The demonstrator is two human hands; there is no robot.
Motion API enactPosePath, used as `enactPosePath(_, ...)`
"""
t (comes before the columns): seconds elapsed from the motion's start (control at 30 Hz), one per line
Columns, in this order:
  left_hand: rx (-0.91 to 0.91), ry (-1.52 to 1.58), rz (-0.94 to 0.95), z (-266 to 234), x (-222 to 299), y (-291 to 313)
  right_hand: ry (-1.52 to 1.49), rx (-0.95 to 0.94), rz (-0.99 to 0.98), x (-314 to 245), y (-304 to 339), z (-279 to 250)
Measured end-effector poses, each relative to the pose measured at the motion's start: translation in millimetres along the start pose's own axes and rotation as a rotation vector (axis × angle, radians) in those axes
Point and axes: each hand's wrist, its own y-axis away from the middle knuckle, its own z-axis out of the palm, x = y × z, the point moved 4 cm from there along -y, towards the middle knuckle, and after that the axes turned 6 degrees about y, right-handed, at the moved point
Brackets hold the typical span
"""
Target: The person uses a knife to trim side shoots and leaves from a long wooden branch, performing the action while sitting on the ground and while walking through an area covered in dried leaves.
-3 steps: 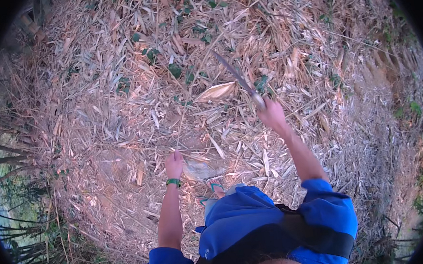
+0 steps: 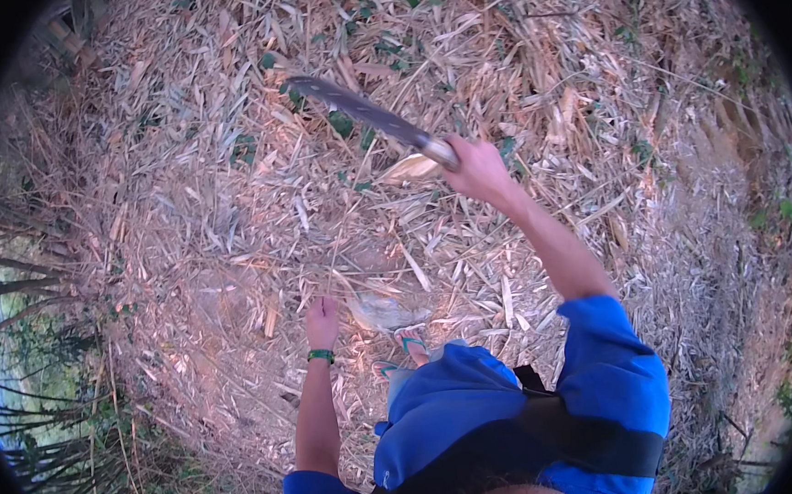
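Note:
My right hand [image 2: 477, 170] is wrapped round the pale handle of a machete [image 2: 359, 108]. Its long dark blade points to the far left, above the litter of dry leaves. Lower and to the left, my left hand [image 2: 323, 322] is closed, with a green band [image 2: 321, 355] on its wrist. A faint thin line, perhaps a stem, runs up from near its fingers; whether the hand grips it I cannot make out. Below the machete's handle lies a broad pale dry husk [image 2: 409, 169], partly covered by it.
Dry leaves and husks cover the ground [image 2: 228, 204], with small green plants [image 2: 340, 123] among them. A flat greyish stone-like piece [image 2: 387, 313] lies just ahead of my feet in sandals [image 2: 412, 342]. Dark bare branches [image 2: 13, 283] stand at the left edge.
My right hand has swung the machete leftward and slightly away, and its blade now lies flatter across the view. My left hand has dropped slightly nearer and stays closed.

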Motion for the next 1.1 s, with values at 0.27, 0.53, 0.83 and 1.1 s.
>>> enactPosePath(0.27, 0.138, -0.153, 0.012, -19.5, 22.2, 42.3, 0.071, 0.077, -0.772, -36.9, -51.0, 76.7)
enactPosePath(0.53, -0.216, -0.171, -0.045, 9.0, -18.5, 170.1, 0.233, 0.031, 0.835, 284.3, 7.6, 87.0)
enactPosePath(0.83, 0.49, 0.116, -0.313, -63.3, 21.9, 113.0, -0.203, -0.076, 0.551, 182.8, 108.7, 94.2)
enactPosePath(1.1, 1.156, 0.873, -0.074, -194.2, 130.6, 18.3, -0.128, -0.172, 0.649, 195.6, 198.1, 130.7)
